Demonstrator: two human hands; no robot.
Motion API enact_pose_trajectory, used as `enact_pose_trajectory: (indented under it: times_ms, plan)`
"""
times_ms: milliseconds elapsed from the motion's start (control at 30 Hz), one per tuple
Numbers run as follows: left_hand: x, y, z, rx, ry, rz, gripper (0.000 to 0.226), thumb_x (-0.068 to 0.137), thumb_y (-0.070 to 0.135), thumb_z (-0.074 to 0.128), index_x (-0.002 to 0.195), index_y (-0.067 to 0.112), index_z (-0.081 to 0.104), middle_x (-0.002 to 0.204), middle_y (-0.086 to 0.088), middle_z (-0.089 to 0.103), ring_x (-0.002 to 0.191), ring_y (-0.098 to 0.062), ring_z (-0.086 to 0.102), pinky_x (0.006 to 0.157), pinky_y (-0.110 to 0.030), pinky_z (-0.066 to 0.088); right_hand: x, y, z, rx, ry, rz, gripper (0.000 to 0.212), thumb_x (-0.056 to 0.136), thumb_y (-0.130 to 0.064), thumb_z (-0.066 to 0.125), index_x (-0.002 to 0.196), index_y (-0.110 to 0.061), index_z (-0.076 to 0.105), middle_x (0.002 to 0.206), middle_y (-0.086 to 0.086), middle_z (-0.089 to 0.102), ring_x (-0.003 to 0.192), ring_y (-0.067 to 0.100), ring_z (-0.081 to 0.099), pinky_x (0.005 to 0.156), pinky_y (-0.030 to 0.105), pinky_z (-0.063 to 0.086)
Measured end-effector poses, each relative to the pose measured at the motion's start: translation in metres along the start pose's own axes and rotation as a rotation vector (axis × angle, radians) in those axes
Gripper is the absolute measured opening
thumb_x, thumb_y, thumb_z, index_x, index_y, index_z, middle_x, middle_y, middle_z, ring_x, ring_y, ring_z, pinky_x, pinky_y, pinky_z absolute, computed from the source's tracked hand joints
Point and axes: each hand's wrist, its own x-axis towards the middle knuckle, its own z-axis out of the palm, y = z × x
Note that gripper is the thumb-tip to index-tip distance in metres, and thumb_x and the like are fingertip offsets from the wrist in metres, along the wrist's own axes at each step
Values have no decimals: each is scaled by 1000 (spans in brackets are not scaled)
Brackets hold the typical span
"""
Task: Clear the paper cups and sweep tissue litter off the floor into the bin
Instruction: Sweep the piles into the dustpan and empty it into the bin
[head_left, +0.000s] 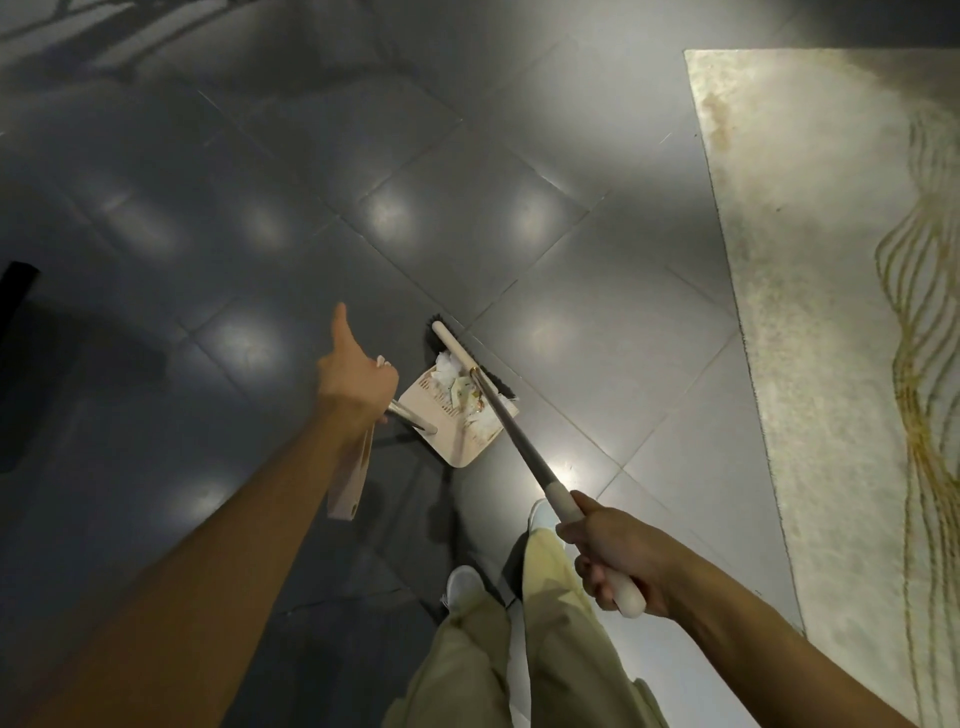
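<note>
Tissue litter (453, 375) sits in the dustpan (453, 448) beside the left hand (358, 379) gripping its handle; right hand (618, 556) grips broom (519, 446).

Glossy floor tiles (467, 218), plastic dustpan (447, 415), fuzzy rug (810, 260)

We can read no words, numbers or brand marks anywhere here. The litter (464, 388) lying in the dustpan (458, 446) carries some coloured print, but it is too small and blurred for us to make out any letters.
</note>
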Motion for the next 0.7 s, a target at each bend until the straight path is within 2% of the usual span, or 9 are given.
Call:
enact_pose_trajectory:
  times_ms: [100,167,233,300,367,467,567,700]
  plan:
    - [-7,-6,7,-18,-21,-23,71,89,2,51,148,27,21,105,-11,50,60,-21,55,45,-35,52,0,14,6,-1,-3,13,56,98,-15,50,147,-31,28,57,7,49,38,7,44,38,18,41]
    - [-10,-9,10,-9,1,-17,60,88,1,49,142,22,31,99,-10,47,66,-27,57,50,-36,53,2,19,9,-21,2,15,58,98,-15,50,147,-32,26,61,7,50,38,7,44,38,18,41]
    - [-9,-14,11,-14,33,-10,54,86,2,50,136,19,39,93,-10,52,62,-26,55,48,-32,49,3,22,12,-64,11,-11,58,98,-15,50,147,-32,26,64,8,49,39,6,44,39,18,42]
    - [-7,-21,12,-33,53,-6,49,85,3,53,131,18,46,101,-17,59,54,-22,52,41,-26,42,2,24,15,-131,28,-63,58,97,-15,51,147,-30,27,66,7,51,40,7,44,40,18,43]
    - [-6,-27,10,-28,63,9,45,83,6,55,127,16,50,106,-20,61,56,-27,56,42,-28,44,-4,26,17,-185,44,-107,57,96,-12,52,146,-29,29,68,7,52,42,7,45,42,18,44]
    - [-7,-38,4,-39,49,-6,43,84,8,59,125,14,51,103,-17,63,70,-32,62,61,-38,55,-21,24,7,-170,50,-138,55,95,-8,52,143,-25,35,60,6,50,40,7,43,39,19,41]
    - [-11,-51,-3,-71,43,-15,43,84,9,59,126,13,49,93,-17,65,64,-28,59,55,-35,52,-44,17,-14,-60,56,-137,49,94,-3,50,137,-24,42,45,2,44,35,8,37,33,17,33]
    - [-10,-64,-17,-111,73,-26,48,82,10,59,127,15,44,99,-21,63,72,-34,62,55,-34,51,-75,0,-32,56,6,-153,32,94,1,45,114,-24,53,46,2,34,34,7,28,29,14,25]
